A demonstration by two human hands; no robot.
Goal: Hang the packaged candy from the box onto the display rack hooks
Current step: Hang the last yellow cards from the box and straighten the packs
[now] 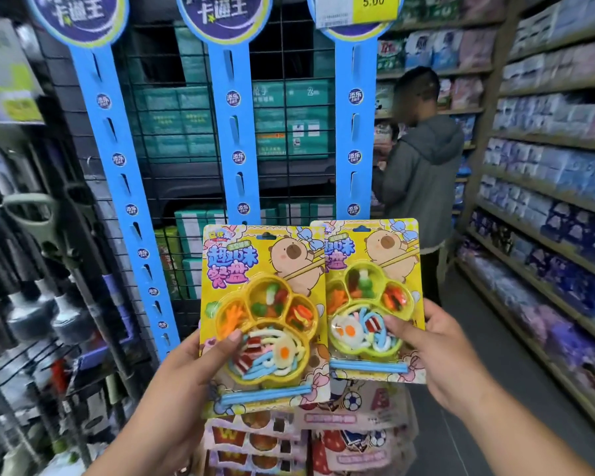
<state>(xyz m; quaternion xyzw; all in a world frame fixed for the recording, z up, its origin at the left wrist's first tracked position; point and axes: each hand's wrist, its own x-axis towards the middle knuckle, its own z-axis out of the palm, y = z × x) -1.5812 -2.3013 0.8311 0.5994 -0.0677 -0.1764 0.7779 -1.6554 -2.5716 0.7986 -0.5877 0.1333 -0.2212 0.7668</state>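
Holding apparently 趣味餐盘 packs (pixel 265 304) (pixel 375 269), tag (pixel 373 5) 5.00

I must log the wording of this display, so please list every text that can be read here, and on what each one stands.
"5.00": yellow price tag, top right.
"卡通王": round header of the middle blue strip.
"添乐": small round logos down the blue strips.
"趣味餐盘": candy pack held by the left hand.
Too blurred to read: barcode label, green cartons, shelf goods, lower packs.
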